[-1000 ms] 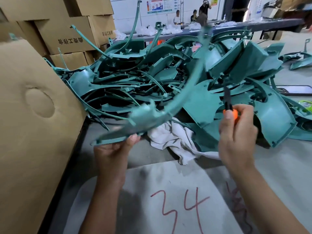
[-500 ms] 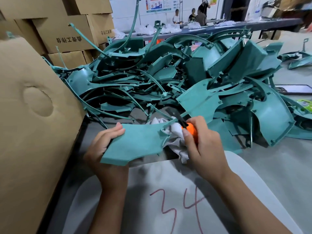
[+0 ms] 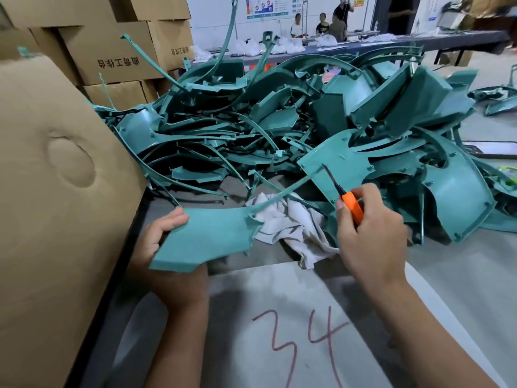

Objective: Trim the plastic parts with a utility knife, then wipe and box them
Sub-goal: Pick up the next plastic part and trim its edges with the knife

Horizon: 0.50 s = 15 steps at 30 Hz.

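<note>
Left hand: curled under and around the near edge of a flat, matte teal plastic part, which is held just above the worktop; a thin curved strip runs from the part up toward the pile.
Right hand: clamped on an orange-handled utility knife, dark blade extended and pointed up-left, its tip near the strip.
Pile of teal plastic parts: curved panels and thin arcs, heaped behind the hands.
White cloth: crumpled, lying between the hands.
Grey sheet: marked "34" in red.
Cardboard box: plain brown, with a round indent, at left.
</note>
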Motion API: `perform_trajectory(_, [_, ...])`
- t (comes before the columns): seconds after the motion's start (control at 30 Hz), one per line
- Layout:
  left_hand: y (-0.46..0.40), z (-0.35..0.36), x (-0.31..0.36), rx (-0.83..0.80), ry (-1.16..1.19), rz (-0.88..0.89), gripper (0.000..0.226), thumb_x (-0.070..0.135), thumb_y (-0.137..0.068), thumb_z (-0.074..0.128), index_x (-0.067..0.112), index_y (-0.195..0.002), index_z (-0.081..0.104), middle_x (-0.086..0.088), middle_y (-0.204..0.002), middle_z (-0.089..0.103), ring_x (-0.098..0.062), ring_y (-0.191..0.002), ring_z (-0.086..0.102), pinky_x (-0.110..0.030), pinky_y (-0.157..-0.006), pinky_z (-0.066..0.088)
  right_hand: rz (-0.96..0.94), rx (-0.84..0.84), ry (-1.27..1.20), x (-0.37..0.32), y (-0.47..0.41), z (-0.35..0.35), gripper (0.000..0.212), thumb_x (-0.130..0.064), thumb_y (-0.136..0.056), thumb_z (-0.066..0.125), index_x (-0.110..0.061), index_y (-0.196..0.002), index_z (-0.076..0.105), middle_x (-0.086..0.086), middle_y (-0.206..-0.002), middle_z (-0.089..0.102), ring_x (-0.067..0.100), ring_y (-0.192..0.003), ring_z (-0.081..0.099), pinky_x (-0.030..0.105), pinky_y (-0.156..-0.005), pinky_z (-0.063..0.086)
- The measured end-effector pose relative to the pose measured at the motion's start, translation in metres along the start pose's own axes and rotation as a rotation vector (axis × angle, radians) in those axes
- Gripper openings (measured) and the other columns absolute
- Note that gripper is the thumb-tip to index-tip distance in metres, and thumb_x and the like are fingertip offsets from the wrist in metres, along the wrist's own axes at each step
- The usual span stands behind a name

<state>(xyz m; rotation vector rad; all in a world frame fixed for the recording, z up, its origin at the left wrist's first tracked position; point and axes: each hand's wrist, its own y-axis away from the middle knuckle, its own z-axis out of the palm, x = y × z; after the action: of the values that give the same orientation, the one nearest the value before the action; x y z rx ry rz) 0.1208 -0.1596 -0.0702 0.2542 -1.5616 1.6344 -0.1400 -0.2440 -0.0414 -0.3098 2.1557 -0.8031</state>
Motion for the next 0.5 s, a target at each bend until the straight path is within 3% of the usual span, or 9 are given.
perform_trajectory(0.1, [-0.002, 0.006, 0.020, 0.193, 0.022, -0.267, 0.021, -0.001, -0.075, 0.056, 0.012, -0.084, 0.071, -0.003, -0.090, 0.075, -0.028, -0.089, 0.075, -0.041, -0.071, 0.062, 0.001, 0.028, -0.089, -0.005, 0.003, 0.000, 0.013, -0.026, -0.104, 0.059, -0.021, -0.097, 0.049, -0.008, -0.063, 0.050, 0.019, -0.054, 0.051, 0.044, -0.054, 0.047])
perform_trajectory(0.2, [-0.012, 0.011, 0.031, 0.461, 0.258, -0.578, 0.039, -0.007, -0.072, 0.045, 0.005, -0.105, 0.063, -0.005, -0.104, 0.071, -0.021, -0.080, 0.075, -0.030, -0.052, 0.059, -0.078, -0.029, -0.154, -0.009, 0.004, -0.005, 0.015, -0.028, -0.102, 0.063, -0.022, -0.096, 0.051, -0.013, -0.066, 0.051, 0.010, -0.057, 0.053, 0.034, -0.055, 0.048])
perform_trajectory(0.27, [-0.016, 0.014, 0.035, 0.527, 0.274, -0.634, 0.050, -0.004, -0.072, 0.043, 0.003, -0.119, 0.057, -0.004, -0.110, 0.068, -0.020, -0.088, 0.074, -0.030, -0.056, 0.061, -0.182, -0.307, -0.145, -0.013, 0.006, -0.007, 0.022, -0.043, -0.098, 0.067, -0.026, -0.092, 0.055, -0.012, -0.070, 0.056, 0.009, -0.063, 0.056, 0.028, -0.059, 0.047])
perform_trajectory(0.37, [-0.015, 0.016, 0.041, 0.474, 0.305, -0.677, 0.043, -0.005, -0.078, 0.043, 0.005, -0.117, 0.057, -0.001, -0.111, 0.066, -0.020, -0.097, 0.071, -0.032, -0.062, 0.063, -0.272, -0.754, -0.103, -0.020, 0.012, -0.002, 0.050, -0.075, -0.088, 0.052, -0.027, -0.081, 0.059, -0.011, -0.069, 0.058, 0.010, -0.068, 0.056, 0.039, -0.063, 0.050])
perform_trajectory(0.43, [-0.012, 0.018, 0.045, 0.405, 0.332, -0.706, 0.037, -0.007, -0.082, 0.042, 0.014, -0.106, 0.062, 0.004, -0.107, 0.067, -0.017, -0.097, 0.069, -0.033, -0.065, 0.063, -0.289, -0.742, -0.160, -0.021, 0.014, 0.002, 0.057, -0.074, -0.093, 0.045, -0.022, -0.073, 0.058, -0.005, -0.065, 0.056, 0.013, -0.065, 0.055, 0.042, -0.061, 0.047])
perform_trajectory(0.5, [-0.010, 0.020, 0.048, 0.354, 0.351, -0.725, 0.039, -0.008, -0.084, 0.042, 0.018, -0.105, 0.063, 0.009, -0.103, 0.071, -0.012, -0.094, 0.071, -0.035, -0.067, 0.063, -0.289, -0.511, -0.071, -0.017, 0.009, 0.006, 0.050, -0.067, -0.098, 0.049, -0.024, -0.075, 0.061, -0.008, -0.068, 0.057, 0.011, -0.068, 0.055, 0.038, -0.060, 0.045])
